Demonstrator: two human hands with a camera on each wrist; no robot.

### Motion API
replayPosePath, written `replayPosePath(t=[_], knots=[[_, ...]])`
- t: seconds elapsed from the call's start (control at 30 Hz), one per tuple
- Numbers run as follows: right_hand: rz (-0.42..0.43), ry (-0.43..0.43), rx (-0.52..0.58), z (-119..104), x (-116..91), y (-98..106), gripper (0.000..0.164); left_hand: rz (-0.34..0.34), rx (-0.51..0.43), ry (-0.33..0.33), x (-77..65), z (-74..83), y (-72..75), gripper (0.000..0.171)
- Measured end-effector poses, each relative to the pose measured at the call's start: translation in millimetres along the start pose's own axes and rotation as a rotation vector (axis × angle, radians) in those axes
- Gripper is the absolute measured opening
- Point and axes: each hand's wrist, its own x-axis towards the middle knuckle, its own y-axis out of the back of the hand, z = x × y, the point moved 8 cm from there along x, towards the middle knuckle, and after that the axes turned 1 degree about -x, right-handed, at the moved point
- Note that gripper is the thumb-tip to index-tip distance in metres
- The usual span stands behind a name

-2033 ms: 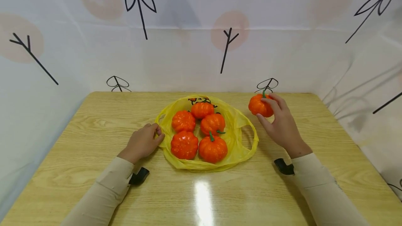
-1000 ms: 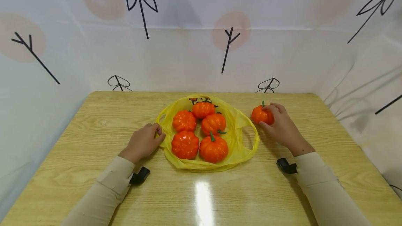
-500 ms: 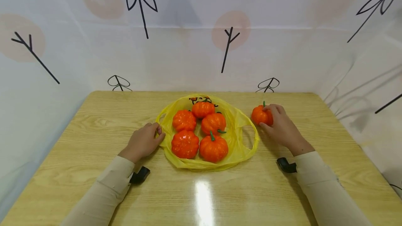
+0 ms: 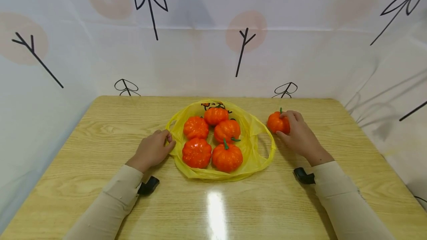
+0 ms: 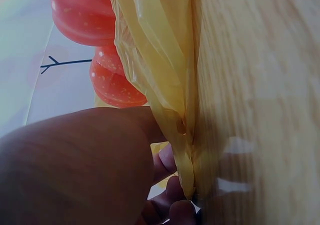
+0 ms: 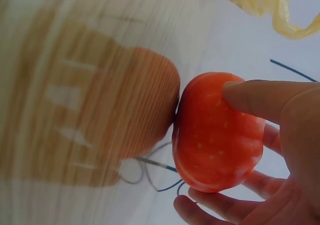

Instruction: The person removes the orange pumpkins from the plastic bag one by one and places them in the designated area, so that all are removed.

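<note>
A yellow plastic bag lies spread on the table with several small orange pumpkins inside its rim. At the bag's left edge, my left hand pinches the plastic near the handle; the left wrist view shows the folded yellow film between thumb and fingers. To the right of the bag, my right hand holds another small pumpkin with a green stem, thumb on the near side and fingers on the far side. In the right wrist view this pumpkin touches the tabletop.
The wooden table ends at a pale cloth backdrop with drawn leaves and twigs. The bag's right handle loop lies close to my right hand. Black wrist straps show at both sleeves.
Two seconds ago my right hand held the pumpkin farther back and higher. It came down nearer onto the table and has stayed there since. The left hand and the bag have not moved.
</note>
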Motion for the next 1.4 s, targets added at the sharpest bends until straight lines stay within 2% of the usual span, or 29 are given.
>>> replayPosePath(t=[0.9,1.4], knots=[[0.012,0.018,-0.012,-1.8,-1.5,0.8,0.058,0.010,0.009,-0.012,-0.5,1.6,0.6,0.019],[0.017,-0.007,-0.009,-0.5,-1.2,1.4,0.057,-0.011,0.006,0.012,1.0,-0.8,-1.1,0.019]])
